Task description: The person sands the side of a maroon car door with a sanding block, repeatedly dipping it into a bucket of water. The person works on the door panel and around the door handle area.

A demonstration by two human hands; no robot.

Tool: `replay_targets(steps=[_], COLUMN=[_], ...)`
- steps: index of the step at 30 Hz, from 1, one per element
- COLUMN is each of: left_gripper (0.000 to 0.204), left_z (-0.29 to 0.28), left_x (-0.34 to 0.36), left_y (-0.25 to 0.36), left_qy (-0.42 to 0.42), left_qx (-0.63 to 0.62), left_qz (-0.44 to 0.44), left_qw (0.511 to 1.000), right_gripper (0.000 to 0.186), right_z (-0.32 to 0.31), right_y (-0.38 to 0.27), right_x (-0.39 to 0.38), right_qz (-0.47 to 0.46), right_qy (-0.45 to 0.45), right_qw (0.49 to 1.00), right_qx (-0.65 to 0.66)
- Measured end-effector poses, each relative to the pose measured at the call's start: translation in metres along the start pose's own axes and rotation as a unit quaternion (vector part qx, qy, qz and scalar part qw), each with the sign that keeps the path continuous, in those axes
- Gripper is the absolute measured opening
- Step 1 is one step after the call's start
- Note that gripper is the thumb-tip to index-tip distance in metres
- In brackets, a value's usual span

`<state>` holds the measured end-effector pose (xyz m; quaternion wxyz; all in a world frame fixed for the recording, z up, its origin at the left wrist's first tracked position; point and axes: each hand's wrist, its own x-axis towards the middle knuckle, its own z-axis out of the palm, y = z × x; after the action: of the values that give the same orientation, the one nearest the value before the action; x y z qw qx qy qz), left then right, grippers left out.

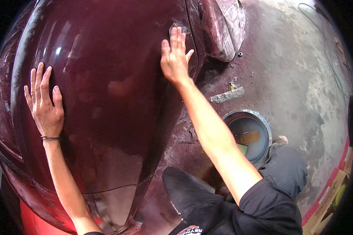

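Head view: the left hand (44, 102) lies flat and spread on the dark red car panel (106, 90), toward its left side, holding nothing; the right hand (175, 56) presses a small sanding pad (173, 28) with flat fingers near the panel's upper right edge; the panel's lower part looks dull and rubbed, the upper part glossy, so much seems left; right of the panel a bucket of water (248, 134) stands on the floor (302, 78).
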<state>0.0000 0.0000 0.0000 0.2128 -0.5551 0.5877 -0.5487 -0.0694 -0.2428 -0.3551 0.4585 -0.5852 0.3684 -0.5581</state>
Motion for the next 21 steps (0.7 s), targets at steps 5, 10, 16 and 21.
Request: replay_targets(steps=[5,10,16,21], left_gripper=[0.053,0.054,0.055,0.056], left_z=[-0.001,-0.007,-0.003,-0.004], left_x=[0.003,0.009,-0.001,0.01], left_y=[-0.006,0.002,0.0,0.006], left_qy=[0.001,-0.007,-0.01,0.006], left_qx=[-0.009,-0.001,-0.009,-0.022], left_qz=[0.011,0.004,-0.001,-0.001], left_qw=[1.0,1.0,1.0,1.0], right_gripper=[0.071,0.07,0.065,0.066], right_z=[0.019,-0.001,-0.007,0.009], right_y=[-0.006,-0.009,0.009,0.086], right_x=[-0.132,0.007,0.032,-0.051], right_qz=[-0.03,-0.021,0.042,0.142], right_qy=[-0.052,0.034,0.036,0.037], right_qw=[0.998,0.999,0.998,0.984], right_qx=[-0.005,-0.01,0.044,0.102])
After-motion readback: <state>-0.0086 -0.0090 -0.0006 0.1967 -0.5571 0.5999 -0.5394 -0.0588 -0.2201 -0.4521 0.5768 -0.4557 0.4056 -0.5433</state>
